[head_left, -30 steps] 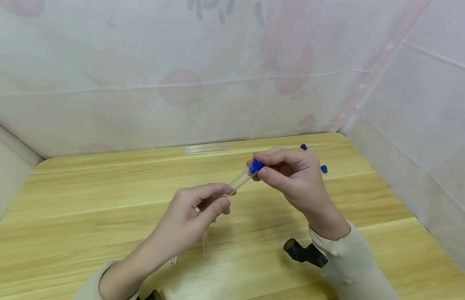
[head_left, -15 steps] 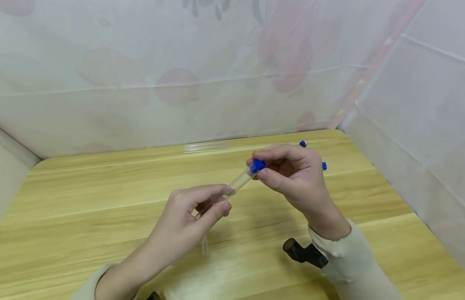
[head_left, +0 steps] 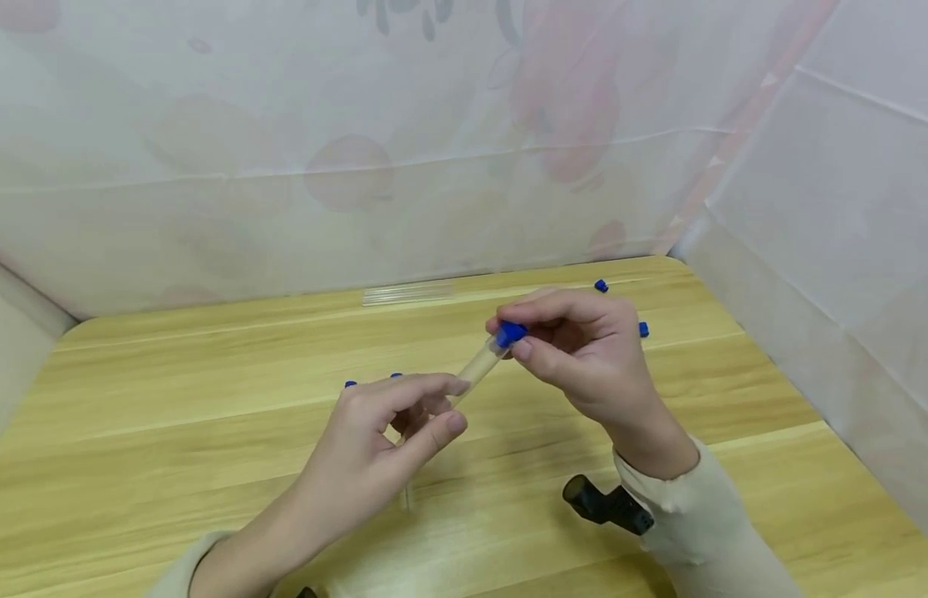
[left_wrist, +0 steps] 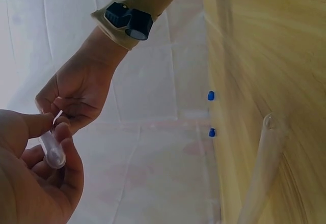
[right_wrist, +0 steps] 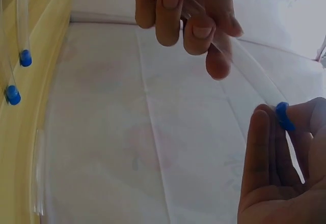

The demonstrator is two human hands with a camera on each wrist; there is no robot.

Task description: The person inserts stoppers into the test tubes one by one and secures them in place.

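Nearest the wearer, two cream-coloured sleeves come in over the pale wooden surface (head_left: 172,399), and a small black wrist-mounted camera (head_left: 606,504) sits under the right forearm. Beneath the left wrist a clear glass tube (head_left: 408,490) lies flat on the wood; the left wrist view shows it (left_wrist: 262,168) close up, resting along the grain.

The left hand (head_left: 374,448) is raised off the surface, thumb and fingers curled round the lower end of a slim transparent plastic test tube (head_left: 478,362). In the left wrist view the rounded bottom of that tube (left_wrist: 53,152) pokes out between the thumb and the fingers. The tube is tilted, rising away to the right and held in the air between the two hands.

The right hand (head_left: 576,349) meets its upper end, thumb and forefinger pinching a small bright blue cap (head_left: 510,333) that sits on the tube's mouth. The right wrist view shows the cap (right_wrist: 283,116) pressed between the fingertips, the tube running up toward the other hand (right_wrist: 188,10).

Behind the left hand, two little blue-capped ends (head_left: 350,384) peek out just past the knuckles. Farther back and to the right, two loose blue caps (head_left: 601,286) lie on the surface, one partly hidden by the right hand. Near the far edge lies a row of clear tubes (head_left: 407,292), and behind them hangs a white translucent sheet with faded reddish prints (head_left: 359,149).
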